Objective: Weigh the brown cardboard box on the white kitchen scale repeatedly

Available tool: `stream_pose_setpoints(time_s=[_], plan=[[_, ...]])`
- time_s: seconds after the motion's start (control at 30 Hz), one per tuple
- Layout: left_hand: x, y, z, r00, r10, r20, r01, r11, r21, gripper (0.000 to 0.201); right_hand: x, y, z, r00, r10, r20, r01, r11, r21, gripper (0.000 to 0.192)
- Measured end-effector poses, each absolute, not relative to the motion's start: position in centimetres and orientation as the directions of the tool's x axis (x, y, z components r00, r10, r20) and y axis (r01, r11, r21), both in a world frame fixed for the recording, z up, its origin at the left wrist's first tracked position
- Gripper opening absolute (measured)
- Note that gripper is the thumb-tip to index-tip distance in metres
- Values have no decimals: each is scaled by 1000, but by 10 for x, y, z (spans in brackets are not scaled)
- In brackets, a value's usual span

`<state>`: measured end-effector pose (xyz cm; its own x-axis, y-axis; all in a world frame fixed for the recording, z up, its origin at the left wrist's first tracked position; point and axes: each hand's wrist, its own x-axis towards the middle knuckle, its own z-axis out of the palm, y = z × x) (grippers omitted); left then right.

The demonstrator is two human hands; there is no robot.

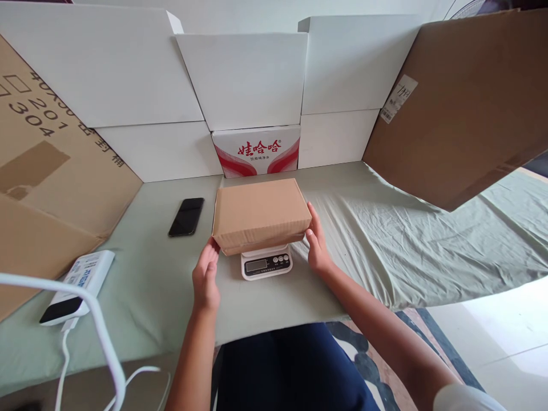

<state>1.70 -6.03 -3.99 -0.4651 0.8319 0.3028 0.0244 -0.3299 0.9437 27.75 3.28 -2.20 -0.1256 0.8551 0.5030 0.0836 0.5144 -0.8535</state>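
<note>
Box: my cardboard box (261,214) sits on the scale (266,264).
Left hand (206,275): open, fingertips at its left end.
Right hand (317,244): open, flat against its right end.

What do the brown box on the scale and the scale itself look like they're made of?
The brown box looks like matte corrugated cardboard: plain kraft colour, folded edges. The scale seems to be smooth white plastic with a dark display window, though its top is hidden under the box.

White boxes (240,80) stacked along back wall; green sheet (406,240) over table; patterned rug (368,359) (pale floor beside).
</note>
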Motion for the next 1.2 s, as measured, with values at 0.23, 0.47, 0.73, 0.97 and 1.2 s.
stream_pose_setpoints(time_s=[0.23, 0.47, 0.73, 0.97, 1.2], plan=[[17, -61, -38, -466, 838, 282, 47, -295, 954, 74, 278, 33, -21, -130, 850, 510, 99, 523, -847, 71], [15, -60, -43, -441, 853, 279, 50, -287, 957, 75, 276, 32, -21, -121, 840, 529, 156, 542, -826, 67], [10, -54, -26, -475, 833, 285, 10, -318, 948, 69, 272, 32, -4, -138, 833, 535, 84, 548, -832, 64], [-4, 35, 11, -444, 825, 349, -58, -415, 908, 56, 247, 111, 16, -102, 764, 637, 32, 642, -766, 67], [-10, 90, -44, -516, 830, 211, -111, -309, 945, 57, 226, 153, -27, -84, 835, 544, -35, 543, -839, 74]])
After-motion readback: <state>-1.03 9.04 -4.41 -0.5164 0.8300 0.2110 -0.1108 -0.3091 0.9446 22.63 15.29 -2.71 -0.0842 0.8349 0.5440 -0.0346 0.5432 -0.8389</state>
